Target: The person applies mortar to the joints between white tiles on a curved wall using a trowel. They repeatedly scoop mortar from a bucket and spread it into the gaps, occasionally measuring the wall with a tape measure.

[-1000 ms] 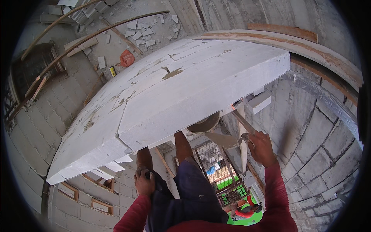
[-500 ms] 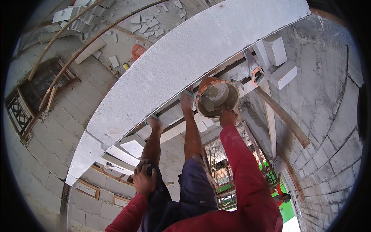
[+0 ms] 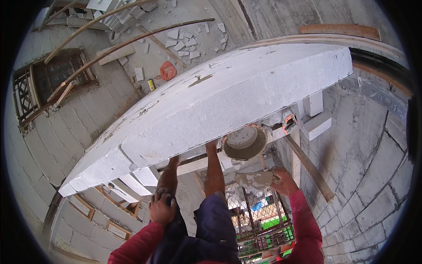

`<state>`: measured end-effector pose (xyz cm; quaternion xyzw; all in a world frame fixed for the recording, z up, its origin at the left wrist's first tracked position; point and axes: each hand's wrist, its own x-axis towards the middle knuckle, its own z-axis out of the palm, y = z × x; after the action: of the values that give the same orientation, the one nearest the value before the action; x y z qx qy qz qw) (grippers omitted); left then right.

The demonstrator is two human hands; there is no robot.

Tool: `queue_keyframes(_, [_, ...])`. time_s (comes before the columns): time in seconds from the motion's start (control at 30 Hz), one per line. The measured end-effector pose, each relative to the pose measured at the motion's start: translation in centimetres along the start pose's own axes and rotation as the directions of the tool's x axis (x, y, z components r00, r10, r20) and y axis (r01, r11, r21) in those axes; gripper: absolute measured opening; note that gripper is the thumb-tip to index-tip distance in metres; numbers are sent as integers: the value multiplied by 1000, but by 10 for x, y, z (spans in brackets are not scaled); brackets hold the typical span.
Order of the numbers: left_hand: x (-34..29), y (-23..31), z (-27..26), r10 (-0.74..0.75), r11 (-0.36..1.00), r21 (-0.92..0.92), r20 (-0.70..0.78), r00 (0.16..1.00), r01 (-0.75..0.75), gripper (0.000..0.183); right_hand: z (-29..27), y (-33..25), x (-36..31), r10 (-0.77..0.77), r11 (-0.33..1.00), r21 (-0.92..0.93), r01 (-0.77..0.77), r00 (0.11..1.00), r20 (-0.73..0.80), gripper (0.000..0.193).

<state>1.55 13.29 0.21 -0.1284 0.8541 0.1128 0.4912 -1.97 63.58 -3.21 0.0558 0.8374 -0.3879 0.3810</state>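
Observation:
My right hand (image 3: 285,180) is closed round the handle of a trowel (image 3: 256,179), whose blade carries grey mortar and points left. Nearby, a round bucket (image 3: 245,151) with a mortar-smeared inside stands on boards just under the long white block wall (image 3: 241,99). My left hand (image 3: 161,210) lies over my left knee with its fingers spread, holding nothing. Part of my feet is hidden behind the wall's lower edge.
Right of the bucket lies a saw with an orange handle (image 3: 289,123), beside white blocks (image 3: 317,126). A wooden plank (image 3: 311,169) slants down to the right. Below the boards, a metal grille (image 3: 257,207) shows. Broken block pieces (image 3: 184,46) litter the far floor.
My right hand has come out of the bucket toward me and to the right, now with the loaded trowel in view. The view has tilted, showing the wall's top. My left hand stays on the knee.

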Motion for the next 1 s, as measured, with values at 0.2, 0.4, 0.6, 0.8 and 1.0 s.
queue_keyframes(0.2, [-11, 4, 12, -162, 976, -143, 20, 987, 164, 38, -237, -230, 75, -292, 888, -314, 337, 939, 180, 36])
queue_keyframes(0.4, [-23, 6, 40, -260, 931, -256, 36, 965, 260, 40, -278, -333, 265, -330, 571, -697, 434, 899, 289, 29])
queue_keyframes(0.6, [-32, 13, 75, -345, 894, -291, 35, 938, 340, 42, -173, -259, 456, -54, 263, -888, 378, 924, 378, 34])
queue_keyframes(0.8, [-35, 20, 88, -399, 854, -332, 72, 914, 400, 46, -82, -215, 499, -90, -64, -908, 414, 904, 419, 29])
queue_keyframes(1.0, [-33, 22, 85, -401, 851, -343, 64, 914, 397, 44, -104, -241, 472, -121, -142, -774, 617, 766, 632, 28])
